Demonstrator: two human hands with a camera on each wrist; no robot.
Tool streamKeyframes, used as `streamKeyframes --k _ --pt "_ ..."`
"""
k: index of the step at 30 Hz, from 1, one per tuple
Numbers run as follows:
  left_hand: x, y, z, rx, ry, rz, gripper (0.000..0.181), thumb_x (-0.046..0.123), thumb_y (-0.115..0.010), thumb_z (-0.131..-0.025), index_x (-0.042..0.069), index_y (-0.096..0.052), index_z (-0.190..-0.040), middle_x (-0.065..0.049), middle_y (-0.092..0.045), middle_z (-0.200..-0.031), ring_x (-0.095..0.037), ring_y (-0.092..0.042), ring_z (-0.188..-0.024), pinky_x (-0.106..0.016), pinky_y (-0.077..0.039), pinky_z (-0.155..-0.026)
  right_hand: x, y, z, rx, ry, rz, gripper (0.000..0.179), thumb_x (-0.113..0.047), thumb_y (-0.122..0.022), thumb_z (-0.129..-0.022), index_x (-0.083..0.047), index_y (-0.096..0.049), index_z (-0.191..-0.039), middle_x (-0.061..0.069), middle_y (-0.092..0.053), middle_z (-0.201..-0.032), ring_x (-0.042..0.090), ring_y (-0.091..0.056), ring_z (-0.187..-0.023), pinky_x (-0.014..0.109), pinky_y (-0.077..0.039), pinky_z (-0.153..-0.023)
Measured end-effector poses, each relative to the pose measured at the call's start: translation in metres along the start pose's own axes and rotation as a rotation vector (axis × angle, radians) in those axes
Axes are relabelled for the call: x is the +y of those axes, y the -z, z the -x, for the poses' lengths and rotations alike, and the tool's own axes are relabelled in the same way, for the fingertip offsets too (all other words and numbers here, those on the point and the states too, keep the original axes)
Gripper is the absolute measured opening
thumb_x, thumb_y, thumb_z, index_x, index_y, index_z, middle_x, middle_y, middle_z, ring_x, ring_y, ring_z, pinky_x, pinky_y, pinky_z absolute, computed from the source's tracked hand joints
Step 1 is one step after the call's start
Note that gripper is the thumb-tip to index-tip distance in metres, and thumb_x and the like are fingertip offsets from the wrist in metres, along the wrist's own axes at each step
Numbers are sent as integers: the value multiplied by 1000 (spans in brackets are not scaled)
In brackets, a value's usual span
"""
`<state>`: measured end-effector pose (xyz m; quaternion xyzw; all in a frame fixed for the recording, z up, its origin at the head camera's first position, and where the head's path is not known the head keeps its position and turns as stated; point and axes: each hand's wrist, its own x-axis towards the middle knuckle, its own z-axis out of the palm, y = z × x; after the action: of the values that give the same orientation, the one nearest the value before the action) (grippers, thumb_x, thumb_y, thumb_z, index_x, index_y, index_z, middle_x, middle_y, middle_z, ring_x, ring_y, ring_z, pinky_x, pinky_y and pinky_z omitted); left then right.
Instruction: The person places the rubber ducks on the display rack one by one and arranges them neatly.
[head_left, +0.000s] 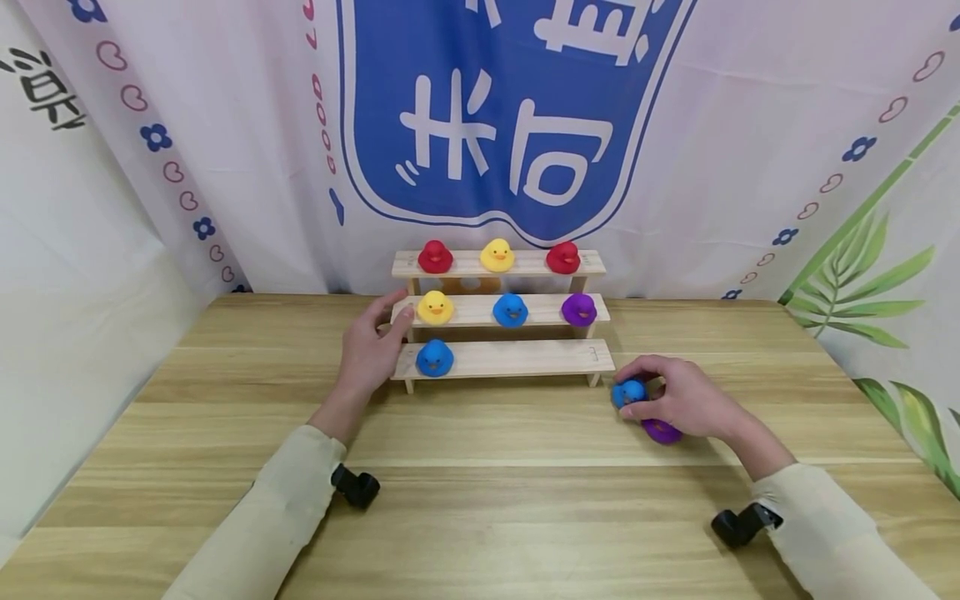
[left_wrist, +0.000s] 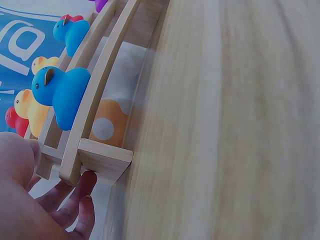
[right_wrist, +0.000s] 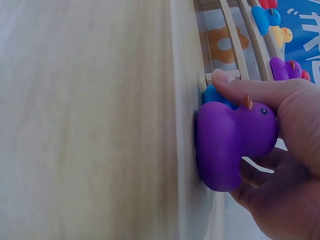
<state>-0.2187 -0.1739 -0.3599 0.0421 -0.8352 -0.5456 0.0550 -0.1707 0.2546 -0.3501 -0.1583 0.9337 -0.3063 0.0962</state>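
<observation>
My left hand (head_left: 370, 348) holds the left end of a three-tier wooden stand (head_left: 525, 358), its thumb by the middle tier. In the left wrist view, fingertips (left_wrist: 89, 181) touch the end of the lowest tier. To the right of the stand, my right hand (head_left: 688, 398) grips a blue rubber duck (head_left: 628, 392) at the tabletop. A purple rubber duck (right_wrist: 220, 145) sits close beside that hand and largely hides the blue one in the right wrist view. On the lowest tier, a blue duck (head_left: 435, 358) stands at the left.
The middle tier carries a yellow duck (head_left: 435, 308), a blue duck (head_left: 511, 310) and a purple duck (head_left: 580, 310). Above them sit a red duck (head_left: 435, 257), a yellow duck (head_left: 497, 255) and another red duck (head_left: 563, 257). A printed curtain (head_left: 262, 167) hangs behind the wooden table (head_left: 480, 517).
</observation>
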Motion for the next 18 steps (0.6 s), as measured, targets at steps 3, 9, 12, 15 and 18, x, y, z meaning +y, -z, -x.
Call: streamKeyframes --k 3,9,12,15,18 --pt "-1 0 -1 -1 0 -2 51 44 -56 -109 26 -52 -157 -13 -54 -157 -32 -62 -133 -50 -59 -105 1 -1 0 11 6 -3 37 -30 -87 -90 -15 -73 -121 13 -71 -125 26 -65 -106 39 -60 -88" --pt "-2 -1 -1 2 -5 -7 52 45 -55 -109 26 -52 -158 -13 -54 -158 -32 -62 -134 -49 -59 -105 0 1 1 30 10 -5 31 -30 -83 -94 -14 -74 -120 14 -72 -123 26 -69 -106 46 -63 -91" --pt "-3 -1 -1 2 -1 -6 52 46 -56 -109 27 -52 -157 -12 -54 -157 -32 -62 -133 -49 -59 -106 -3 4 2 48 1 2 32 -30 -81 -96 -14 -74 -123 16 -72 -125 28 -71 -107 48 -63 -91" --pt "-2 -1 -1 1 0 -3 52 46 -56 -109 27 -52 -157 -12 -54 -158 -32 -62 -133 -49 -59 -106 -5 8 3 82 18 7 31 -28 -81 -96 -13 -75 -123 15 -73 -122 28 -73 -105 46 -63 -90" --pt "-2 -1 -1 2 1 -2 52 46 -55 -109 27 -52 -157 -12 -52 -160 -32 -61 -134 -50 -59 -105 -7 12 3 113 51 0 30 -25 -82 -95 -13 -75 -122 11 -74 -119 26 -72 -105 39 -63 -90"
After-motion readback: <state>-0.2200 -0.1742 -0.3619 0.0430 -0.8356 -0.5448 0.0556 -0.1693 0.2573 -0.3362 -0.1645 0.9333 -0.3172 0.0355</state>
